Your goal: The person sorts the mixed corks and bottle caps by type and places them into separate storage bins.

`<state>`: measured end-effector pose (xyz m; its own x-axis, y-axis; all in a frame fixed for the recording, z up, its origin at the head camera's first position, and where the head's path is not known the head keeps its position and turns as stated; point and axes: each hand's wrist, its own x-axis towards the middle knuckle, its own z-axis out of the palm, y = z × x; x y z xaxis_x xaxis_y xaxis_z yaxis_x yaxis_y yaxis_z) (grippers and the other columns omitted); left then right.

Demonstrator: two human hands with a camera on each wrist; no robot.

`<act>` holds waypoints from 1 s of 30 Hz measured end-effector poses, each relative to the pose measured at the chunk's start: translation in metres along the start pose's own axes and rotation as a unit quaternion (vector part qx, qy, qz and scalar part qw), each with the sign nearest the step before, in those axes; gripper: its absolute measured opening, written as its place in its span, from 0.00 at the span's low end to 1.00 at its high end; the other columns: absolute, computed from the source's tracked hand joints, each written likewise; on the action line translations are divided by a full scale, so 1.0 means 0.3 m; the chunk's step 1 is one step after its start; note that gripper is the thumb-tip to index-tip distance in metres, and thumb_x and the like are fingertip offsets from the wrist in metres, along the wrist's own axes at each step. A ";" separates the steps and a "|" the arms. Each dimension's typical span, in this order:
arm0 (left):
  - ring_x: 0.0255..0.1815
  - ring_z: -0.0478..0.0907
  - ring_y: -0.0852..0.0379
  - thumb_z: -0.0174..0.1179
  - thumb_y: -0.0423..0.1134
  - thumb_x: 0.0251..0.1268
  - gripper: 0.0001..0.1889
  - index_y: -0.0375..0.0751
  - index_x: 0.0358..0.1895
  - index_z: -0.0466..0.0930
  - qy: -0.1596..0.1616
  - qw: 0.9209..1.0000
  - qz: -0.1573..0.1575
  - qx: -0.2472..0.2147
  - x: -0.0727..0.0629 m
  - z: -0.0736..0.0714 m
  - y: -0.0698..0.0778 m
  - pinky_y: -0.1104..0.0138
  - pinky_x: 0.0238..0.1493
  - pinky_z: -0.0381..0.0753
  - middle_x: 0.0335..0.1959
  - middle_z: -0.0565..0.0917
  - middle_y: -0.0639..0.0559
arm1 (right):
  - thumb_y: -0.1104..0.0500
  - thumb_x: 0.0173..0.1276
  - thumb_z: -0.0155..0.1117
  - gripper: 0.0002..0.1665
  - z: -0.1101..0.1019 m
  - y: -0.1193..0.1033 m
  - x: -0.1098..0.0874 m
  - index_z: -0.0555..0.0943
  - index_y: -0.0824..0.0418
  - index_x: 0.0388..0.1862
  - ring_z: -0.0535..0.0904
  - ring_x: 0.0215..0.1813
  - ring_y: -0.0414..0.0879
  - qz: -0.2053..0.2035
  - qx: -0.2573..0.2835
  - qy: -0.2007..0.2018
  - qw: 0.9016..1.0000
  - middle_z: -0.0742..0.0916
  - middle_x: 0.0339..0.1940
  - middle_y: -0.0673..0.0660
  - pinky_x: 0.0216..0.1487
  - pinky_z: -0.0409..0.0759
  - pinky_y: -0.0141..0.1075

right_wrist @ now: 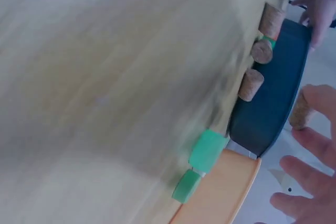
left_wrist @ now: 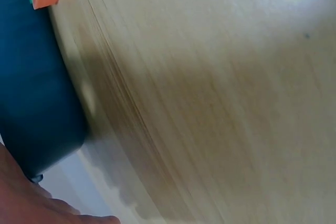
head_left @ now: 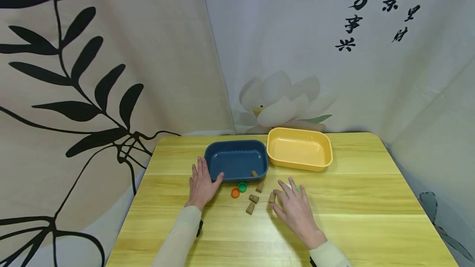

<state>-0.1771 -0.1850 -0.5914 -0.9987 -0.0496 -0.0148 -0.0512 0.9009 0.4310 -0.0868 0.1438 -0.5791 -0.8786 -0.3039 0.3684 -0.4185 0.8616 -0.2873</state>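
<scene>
My right hand pinches a cork between thumb and index finger, above the table right of the loose corks; its other fingers are spread. In the right wrist view the held cork shows at the fingertips. My left hand rests at the near left corner of the blue tray, fingers extended along its side and thumb by the front rim. One cork lies inside that tray. In front of it lie several corks, a green cap and an orange cap.
A yellow tray stands to the right of the blue one, at the back of the wooden table. Two green caps appear in the right wrist view, mostly hidden by my right hand in the head view. A printed curtain hangs behind.
</scene>
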 end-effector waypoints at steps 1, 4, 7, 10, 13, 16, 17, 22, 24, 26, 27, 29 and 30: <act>0.84 0.37 0.30 0.47 0.72 0.73 0.56 0.34 0.84 0.36 0.000 1.000 0.000 0.000 -0.002 -0.001 -0.002 0.28 0.72 0.52 0.86 0.34 0.41 | 0.48 0.62 0.79 0.24 -0.001 -0.001 0.005 0.86 0.56 0.54 0.65 0.77 0.68 0.001 0.004 0.007 1.000 0.80 0.70 0.63 0.70 0.60 0.72; 0.83 0.37 0.30 0.49 0.71 0.73 0.55 0.34 0.84 0.37 0.003 1.000 0.001 -0.001 -0.010 -0.001 -0.008 0.28 0.71 0.53 0.86 0.35 0.41 | 0.49 0.63 0.79 0.24 -0.004 -0.004 0.022 0.86 0.56 0.54 0.65 0.77 0.68 0.003 0.014 0.029 0.999 0.80 0.70 0.63 0.71 0.60 0.71; 0.83 0.38 0.29 0.51 0.70 0.73 0.55 0.33 0.84 0.39 0.007 1.000 0.000 -0.003 -0.020 0.000 -0.013 0.28 0.71 0.54 0.86 0.36 0.40 | 0.48 0.65 0.77 0.23 -0.006 -0.012 0.050 0.86 0.56 0.55 0.65 0.77 0.68 0.002 0.023 0.050 0.998 0.80 0.70 0.63 0.71 0.61 0.71; 0.83 0.38 0.29 0.51 0.70 0.73 0.55 0.33 0.84 0.39 0.006 1.000 -0.003 -0.004 -0.026 0.002 -0.017 0.28 0.71 0.55 0.86 0.36 0.40 | 0.47 0.67 0.75 0.23 -0.005 -0.023 0.095 0.86 0.56 0.55 0.65 0.78 0.68 -0.001 0.030 0.063 0.998 0.80 0.71 0.62 0.70 0.62 0.70; 0.83 0.38 0.30 0.50 0.70 0.73 0.54 0.33 0.84 0.39 0.006 1.000 -0.005 -0.005 -0.028 0.003 -0.020 0.28 0.71 0.55 0.86 0.36 0.40 | 0.47 0.67 0.75 0.23 -0.001 -0.038 0.150 0.86 0.57 0.56 0.64 0.78 0.68 -0.007 0.034 0.069 0.997 0.80 0.71 0.62 0.68 0.64 0.71; 0.83 0.38 0.30 0.50 0.69 0.74 0.54 0.33 0.84 0.38 0.007 1.000 0.000 -0.005 -0.028 0.003 -0.019 0.28 0.70 0.56 0.86 0.36 0.40 | 0.48 0.68 0.75 0.23 0.011 -0.053 0.204 0.86 0.57 0.57 0.63 0.79 0.67 -0.006 0.040 0.063 0.997 0.79 0.72 0.62 0.69 0.64 0.72; 0.83 0.38 0.30 0.50 0.69 0.74 0.54 0.33 0.84 0.38 0.008 1.000 0.001 -0.006 -0.027 0.001 -0.017 0.28 0.70 0.56 0.86 0.36 0.40 | 0.47 0.68 0.75 0.24 0.018 -0.057 0.221 0.86 0.57 0.58 0.62 0.79 0.66 -0.005 0.039 0.058 0.998 0.79 0.72 0.62 0.69 0.64 0.72; 0.83 0.40 0.29 0.51 0.68 0.74 0.53 0.32 0.84 0.39 0.016 1.000 0.006 -0.004 -0.022 0.001 -0.008 0.27 0.69 0.57 0.86 0.38 0.39 | 0.45 0.69 0.74 0.23 0.065 -0.074 0.302 0.86 0.55 0.57 0.61 0.80 0.66 0.007 0.025 0.028 0.999 0.78 0.73 0.61 0.70 0.63 0.71; 0.83 0.40 0.29 0.52 0.67 0.74 0.53 0.32 0.84 0.40 0.020 1.000 0.007 -0.005 -0.019 0.002 -0.005 0.27 0.69 0.57 0.86 0.39 0.39 | 0.44 0.68 0.74 0.23 0.086 -0.080 0.332 0.87 0.54 0.56 0.63 0.79 0.66 0.011 0.013 0.017 1.000 0.78 0.72 0.62 0.70 0.64 0.70; 0.83 0.41 0.29 0.52 0.67 0.73 0.53 0.32 0.84 0.41 0.021 1.000 0.006 -0.005 -0.019 0.003 -0.001 0.28 0.69 0.57 0.86 0.39 0.39 | 0.44 0.67 0.75 0.22 0.104 -0.086 0.357 0.87 0.54 0.54 0.64 0.78 0.67 0.018 0.005 0.008 1.000 0.79 0.72 0.62 0.70 0.63 0.70; 0.83 0.41 0.29 0.53 0.67 0.73 0.53 0.32 0.84 0.41 0.023 1.000 0.008 -0.007 -0.018 0.003 0.000 0.28 0.69 0.58 0.86 0.40 0.39 | 0.43 0.67 0.75 0.22 0.111 -0.089 0.367 0.88 0.54 0.53 0.64 0.78 0.68 0.022 0.001 0.005 1.000 0.79 0.72 0.62 0.69 0.64 0.70; 0.83 0.41 0.29 0.52 0.68 0.73 0.53 0.32 0.84 0.41 0.022 1.000 0.007 -0.006 -0.018 0.003 -0.001 0.28 0.69 0.58 0.86 0.40 0.39 | 0.42 0.67 0.75 0.22 0.128 -0.091 0.385 0.88 0.54 0.52 0.64 0.78 0.68 0.034 -0.001 -0.005 0.999 0.79 0.71 0.62 0.70 0.63 0.70; 0.83 0.41 0.30 0.51 0.68 0.73 0.54 0.33 0.84 0.41 0.020 1.000 0.006 -0.004 -0.017 0.004 -0.002 0.28 0.69 0.58 0.86 0.39 0.40 | 0.42 0.67 0.75 0.22 0.134 -0.093 0.392 0.88 0.53 0.51 0.63 0.78 0.68 0.040 -0.003 -0.010 0.999 0.79 0.71 0.62 0.70 0.63 0.70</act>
<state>-0.1719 -0.1848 -0.5927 -0.9980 -0.0569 0.0262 -0.0396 0.8977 0.4389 -0.1878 0.0676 -0.5633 -0.9139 -0.2422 0.3258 -0.3455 0.8855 -0.3107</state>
